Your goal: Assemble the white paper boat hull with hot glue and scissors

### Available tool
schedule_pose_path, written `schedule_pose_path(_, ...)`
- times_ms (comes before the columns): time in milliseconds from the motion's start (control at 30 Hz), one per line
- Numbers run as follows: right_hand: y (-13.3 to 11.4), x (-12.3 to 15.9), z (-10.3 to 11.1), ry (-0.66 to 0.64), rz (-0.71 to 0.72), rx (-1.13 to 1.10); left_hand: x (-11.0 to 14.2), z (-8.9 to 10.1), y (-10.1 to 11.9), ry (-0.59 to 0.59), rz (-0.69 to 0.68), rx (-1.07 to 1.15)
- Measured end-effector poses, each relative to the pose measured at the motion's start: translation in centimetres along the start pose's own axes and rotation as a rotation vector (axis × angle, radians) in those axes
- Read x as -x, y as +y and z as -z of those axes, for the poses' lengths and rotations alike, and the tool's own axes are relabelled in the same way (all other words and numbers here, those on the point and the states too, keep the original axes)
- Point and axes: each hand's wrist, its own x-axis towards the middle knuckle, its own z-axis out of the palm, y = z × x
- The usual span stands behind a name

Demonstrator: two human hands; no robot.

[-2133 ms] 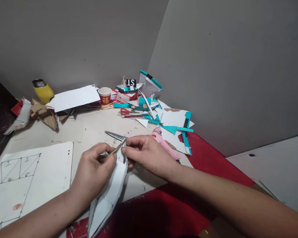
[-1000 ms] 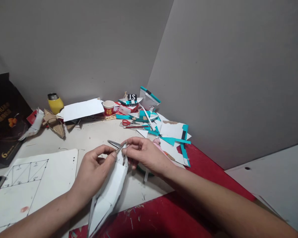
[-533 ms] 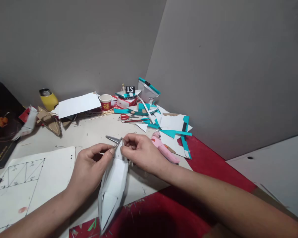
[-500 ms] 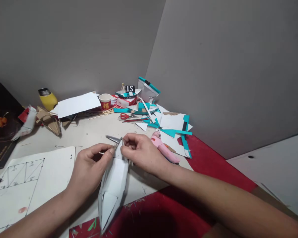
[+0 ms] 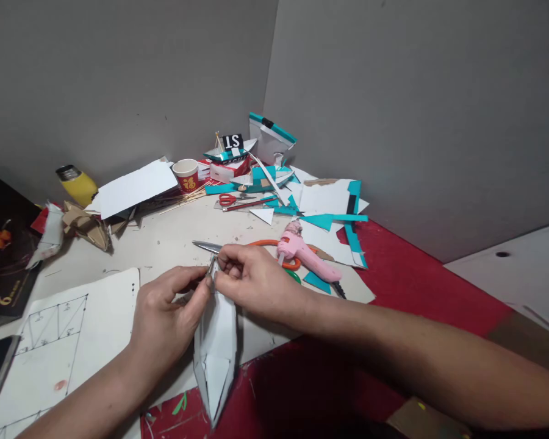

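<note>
Black printed box [image 5: 4, 244], far left of the white paper boat [image 5: 218, 332]. Sheet with ruled line drawing [image 5: 105, 323], left of the boat. Yellow bottle [image 5: 80, 188], tipped, well beyond the boat to its left. Left hand [image 5: 169, 308], at the boat's left side: thumb and forefinger pinched together on a thin strip [image 5: 211, 264] at its far tip. Red-and-white paper cup [image 5: 186, 177], well beyond the boat. Scissors [image 5: 205, 246], silver blades just beyond the boat's far tip. Boat itself points away, between the hands. Right hand [image 5: 263, 283], at the boat's right: thumb and forefinger clamped on the far tip, other fingers curled. Pink glue gun [image 5: 302, 250], right of the boat, beyond the right hand.
</note>
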Motion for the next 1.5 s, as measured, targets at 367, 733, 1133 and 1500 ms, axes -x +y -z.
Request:
schedule_pose_path(367,0.4,-0.1,-0.2,0.014,0.062,0.049,-0.1,0.0,0.3,-0.017,-0.013,-0.012)
schedule_pose_path(733,0.4,-0.2,-0.1,-0.020,0.066,0.074,0.3,-0.6,0.0,-0.017,0.009,-0.039)
schedule_pose_path(1133,0.0,-0.2,0.3,0.006,0.087,0.029,-0.2,0.2,1.1,-0.045,0.137,0.109)
schedule_pose_path(1500,0.5,-0.3,0.4,-0.050,0.098,-0.164,-0.3,-0.1,0.3,-0.069,0.419,0.317)
